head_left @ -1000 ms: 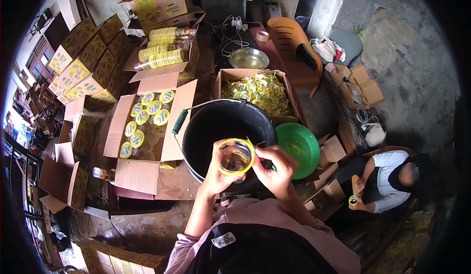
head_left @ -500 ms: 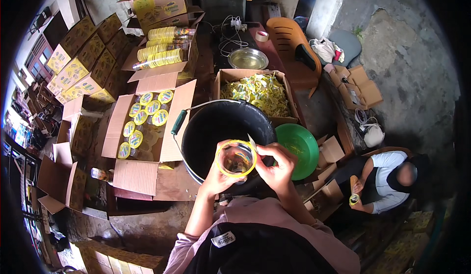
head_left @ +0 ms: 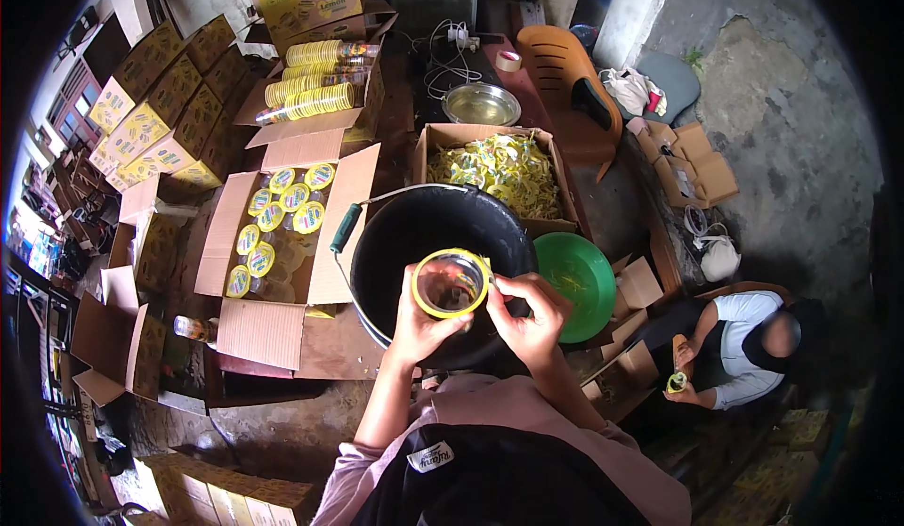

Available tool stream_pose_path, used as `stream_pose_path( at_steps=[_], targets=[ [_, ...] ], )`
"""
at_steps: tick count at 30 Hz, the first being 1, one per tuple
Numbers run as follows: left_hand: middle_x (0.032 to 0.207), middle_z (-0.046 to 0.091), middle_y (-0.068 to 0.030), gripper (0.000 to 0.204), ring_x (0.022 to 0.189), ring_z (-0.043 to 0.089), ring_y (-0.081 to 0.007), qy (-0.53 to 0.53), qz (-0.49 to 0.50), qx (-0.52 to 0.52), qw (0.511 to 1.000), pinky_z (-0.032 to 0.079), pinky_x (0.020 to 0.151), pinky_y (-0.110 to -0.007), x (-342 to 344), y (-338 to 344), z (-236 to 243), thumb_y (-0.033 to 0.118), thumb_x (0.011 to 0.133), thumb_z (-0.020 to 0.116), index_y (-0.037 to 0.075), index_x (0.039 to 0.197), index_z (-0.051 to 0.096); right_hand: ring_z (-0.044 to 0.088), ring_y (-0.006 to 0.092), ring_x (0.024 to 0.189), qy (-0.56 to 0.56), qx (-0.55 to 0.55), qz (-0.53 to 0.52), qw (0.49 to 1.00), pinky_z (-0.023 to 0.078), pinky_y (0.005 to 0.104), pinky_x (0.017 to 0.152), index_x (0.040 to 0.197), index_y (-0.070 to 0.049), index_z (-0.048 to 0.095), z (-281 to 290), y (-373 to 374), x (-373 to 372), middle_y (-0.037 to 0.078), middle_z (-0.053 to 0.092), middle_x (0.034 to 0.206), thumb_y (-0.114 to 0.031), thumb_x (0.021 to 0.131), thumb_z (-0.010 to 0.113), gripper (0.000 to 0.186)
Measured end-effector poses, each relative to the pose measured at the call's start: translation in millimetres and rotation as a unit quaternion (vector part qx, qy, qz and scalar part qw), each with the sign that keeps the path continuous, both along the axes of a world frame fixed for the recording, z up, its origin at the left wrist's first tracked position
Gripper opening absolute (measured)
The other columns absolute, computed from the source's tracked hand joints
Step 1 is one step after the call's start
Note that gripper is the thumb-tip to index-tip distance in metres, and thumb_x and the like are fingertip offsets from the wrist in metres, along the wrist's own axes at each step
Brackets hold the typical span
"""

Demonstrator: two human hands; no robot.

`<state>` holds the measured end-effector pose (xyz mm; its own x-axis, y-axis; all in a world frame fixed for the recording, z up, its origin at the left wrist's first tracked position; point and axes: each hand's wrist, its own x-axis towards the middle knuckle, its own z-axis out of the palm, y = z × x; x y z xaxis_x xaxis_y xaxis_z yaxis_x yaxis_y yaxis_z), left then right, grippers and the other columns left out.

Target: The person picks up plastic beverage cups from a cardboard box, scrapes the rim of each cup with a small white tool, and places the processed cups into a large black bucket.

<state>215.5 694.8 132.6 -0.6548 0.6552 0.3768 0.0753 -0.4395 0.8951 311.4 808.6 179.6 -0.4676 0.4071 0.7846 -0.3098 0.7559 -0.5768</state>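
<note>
Above the black bucket (head_left: 377, 215), my left hand (head_left: 416, 336) is wrapped round a clear plastic cup (head_left: 435, 292) with a yellow rim. The cup's mouth faces up, and dark reflections show inside it. At the rim's right side, my right hand (head_left: 527, 319) is closed in a pinch, thumb and fingertips touching or nearly touching the edge. A small thin pale piece (head_left: 487, 265) sticks up from that pinch; its kind is hard to make out.
Left of the bucket stands an open carton (head_left: 226, 234) of lidded cups; behind it, another carton holds stacked cups (head_left: 315, 100). A box of yellow-green strips (head_left: 494, 173) and a green basin (head_left: 593, 291) adjoin the bucket. A seated person (head_left: 753, 338) works at right.
The thin pale piece at the rim, broad and pointed before, now shows only as a narrow sliver. The cup has shifted slightly up and left. My view has moved a little.
</note>
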Motion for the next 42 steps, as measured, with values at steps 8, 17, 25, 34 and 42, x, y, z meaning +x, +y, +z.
stream_pose_path(
  at_steps=[8, 17, 25, 34, 42],
  targets=[
    [0.107, 0.046, -0.0135, 0.064, 0.099, 0.051, -0.0212, 0.081, 0.075, -0.065, 0.992, 0.045, 0.082, -0.033, -0.4, 6.5, -3.2, 0.008, 0.064, 0.073, 0.001, 0.114, 0.034, 0.058, 0.0155, 0.054, -0.007, 0.016, -0.027, 0.999, 0.045, 0.0237, 0.049, 0.078, 0.001, 0.06, -18.1, -1.9, -8.3, 0.009, 0.059, 0.066, 0.008, 0.063, 0.067, 0.018],
    [0.107, 0.047, -0.013, 0.069, 0.098, 0.052, -0.023, 0.126, 0.074, -0.086, 0.986, 0.045, 0.082, -0.032, -2.9, 0.1, -13.6, 0.008, 0.058, 0.077, 0.001, 0.114, 0.037, 0.057, 0.0192, 0.056, -0.006, 0.019, -0.022, 1.0, 0.046, 0.0265, 0.05, 0.083, -0.001, 0.06, -18.7, 0.0, -9.2, 0.008, 0.058, 0.066, 0.006, 0.063, 0.066, 0.022],
    [0.109, 0.046, -0.0123, 0.072, 0.1, 0.051, -0.0208, 0.116, 0.028, -0.08, 0.99, 0.043, 0.085, -0.033, -2.8, -3.5, -8.8, 0.007, 0.059, 0.076, 0.001, 0.116, 0.033, 0.058, 0.0179, 0.056, -0.009, -0.011, 0.009, 1.0, 0.046, 0.0254, 0.05, 0.081, 0.0, 0.059, -17.3, 0.3, -6.3, 0.009, 0.058, 0.067, 0.007, 0.064, 0.066, 0.02],
    [0.105, 0.047, -0.0105, 0.059, 0.098, 0.05, -0.0184, 0.093, 0.012, -0.066, 0.993, 0.042, 0.085, -0.032, -1.9, -1.7, -1.4, 0.006, 0.062, 0.07, 0.003, 0.111, 0.037, 0.058, 0.0158, 0.056, -0.014, -0.019, 0.019, 1.0, 0.045, 0.0239, 0.052, 0.078, 0.002, 0.058, -18.6, -1.8, -1.6, 0.01, 0.059, 0.068, 0.009, 0.064, 0.066, 0.018],
    [0.105, 0.047, -0.0093, 0.06, 0.099, 0.05, -0.0182, 0.089, -0.026, -0.072, 0.993, 0.041, 0.087, -0.031, -3.0, -6.0, 0.7, 0.009, 0.062, 0.071, 0.004, 0.111, 0.037, 0.058, 0.0161, 0.056, -0.007, -0.004, 0.023, 1.0, 0.046, 0.024, 0.052, 0.078, 0.002, 0.058, -18.1, -0.7, -1.9, 0.01, 0.059, 0.069, 0.009, 0.064, 0.066, 0.018]
  ],
)
